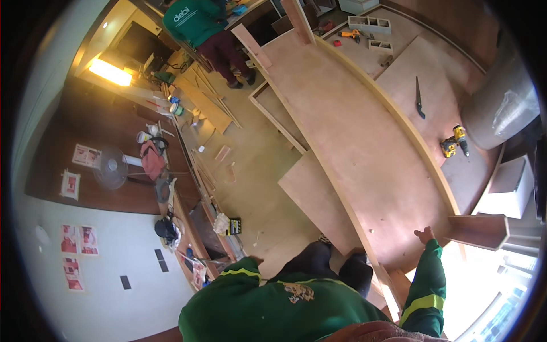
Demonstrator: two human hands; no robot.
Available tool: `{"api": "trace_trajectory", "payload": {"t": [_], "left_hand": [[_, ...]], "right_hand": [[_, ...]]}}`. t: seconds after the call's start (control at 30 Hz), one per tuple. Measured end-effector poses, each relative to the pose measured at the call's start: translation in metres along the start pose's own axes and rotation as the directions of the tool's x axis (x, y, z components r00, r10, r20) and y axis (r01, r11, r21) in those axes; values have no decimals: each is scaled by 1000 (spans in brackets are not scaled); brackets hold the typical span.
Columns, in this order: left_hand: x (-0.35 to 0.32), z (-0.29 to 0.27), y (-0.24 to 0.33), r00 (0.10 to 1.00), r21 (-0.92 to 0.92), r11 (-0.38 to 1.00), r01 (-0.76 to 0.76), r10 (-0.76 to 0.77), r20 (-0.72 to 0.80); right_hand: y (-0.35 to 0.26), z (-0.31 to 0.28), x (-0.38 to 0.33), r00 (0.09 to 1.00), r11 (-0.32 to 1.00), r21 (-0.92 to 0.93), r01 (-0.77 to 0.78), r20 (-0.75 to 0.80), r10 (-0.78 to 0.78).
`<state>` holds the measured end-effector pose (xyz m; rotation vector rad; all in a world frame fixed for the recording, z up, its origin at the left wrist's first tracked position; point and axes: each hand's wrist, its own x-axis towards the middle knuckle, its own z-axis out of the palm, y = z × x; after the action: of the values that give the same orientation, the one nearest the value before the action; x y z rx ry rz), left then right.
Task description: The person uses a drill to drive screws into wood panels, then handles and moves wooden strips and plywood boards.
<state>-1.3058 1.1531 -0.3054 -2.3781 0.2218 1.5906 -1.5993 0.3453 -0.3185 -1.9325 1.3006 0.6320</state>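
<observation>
A long wooden panel frame with raised edge strips stretches from beside me toward the far side. Over its near right end is my right hand, fingers spread with nothing in them; whether it touches the board I cannot tell. A short wooden upright stands at that corner, just right of the hand. A small pale bit lies on the panel to the hand's left. My left hand hangs low by my left side; only a sliver shows beyond the green sleeve, its fingers hidden.
A yellow drill and a handsaw lie on boards to the right. A large grey cylinder stands beyond them. Loose planks cover the far left floor. Another person in green stands at the back.
</observation>
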Motion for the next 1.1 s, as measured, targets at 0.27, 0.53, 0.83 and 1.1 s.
{"api": "trace_trajectory", "payload": {"t": [0.27, 0.53, 0.83, 1.1], "left_hand": [[-9, 105, 76, 949, -438, 860, -263, 313, 45], [60, 1, 124, 140, 648, 396, -651, 901, -410], [21, -133, 172, 847, -551, 647, -527, 457, -273], [-277, -268, 294, 58, -575, -387, -721, 793, -606]], "right_hand": [[-80, -99, -227, 997, 1000, 14, -26, -68, 27], [-92, -63, -329, 975, 998, -47, 39, -219, -48], [-68, -32, -349, 687, 945, -2, 326, -687, -238], [106, -27, -291, 665, 818, 473, 327, -730, 156]]}}
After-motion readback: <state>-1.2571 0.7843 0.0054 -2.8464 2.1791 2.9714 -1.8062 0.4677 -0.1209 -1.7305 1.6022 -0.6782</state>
